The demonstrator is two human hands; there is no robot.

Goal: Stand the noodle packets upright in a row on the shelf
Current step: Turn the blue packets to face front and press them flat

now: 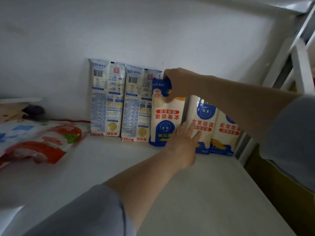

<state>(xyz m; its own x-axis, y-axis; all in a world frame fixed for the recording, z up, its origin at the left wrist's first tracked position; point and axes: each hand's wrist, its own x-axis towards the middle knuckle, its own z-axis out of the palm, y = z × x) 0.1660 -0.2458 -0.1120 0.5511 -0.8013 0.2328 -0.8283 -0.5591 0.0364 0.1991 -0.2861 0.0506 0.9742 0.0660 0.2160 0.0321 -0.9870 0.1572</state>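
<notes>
My right hand point(177, 84) has its fingers curled over the folded blue top of the third noodle packet point(166, 116), pinching it from above, while my left hand point(183, 142) lies flat and straight-fingered against the lower front of the row, its fingertips point(196, 132) touching the fourth packet point(202, 123).

The risk I see: the third packet stands printed side out but upside down and leans a little, so if I let go of the top before it settles against its neighbours, it could slump forward off the wall onto the shelf point(119, 167). Pressing too hard with my left palm could also skid the bases and topple the fifth packet point(225, 133).

Beyond my right fingers, further left, two packets point(121, 101) already stand back-side out against the wall. A red pouch point(44, 147) lies flat well to the left of both hands.
</notes>
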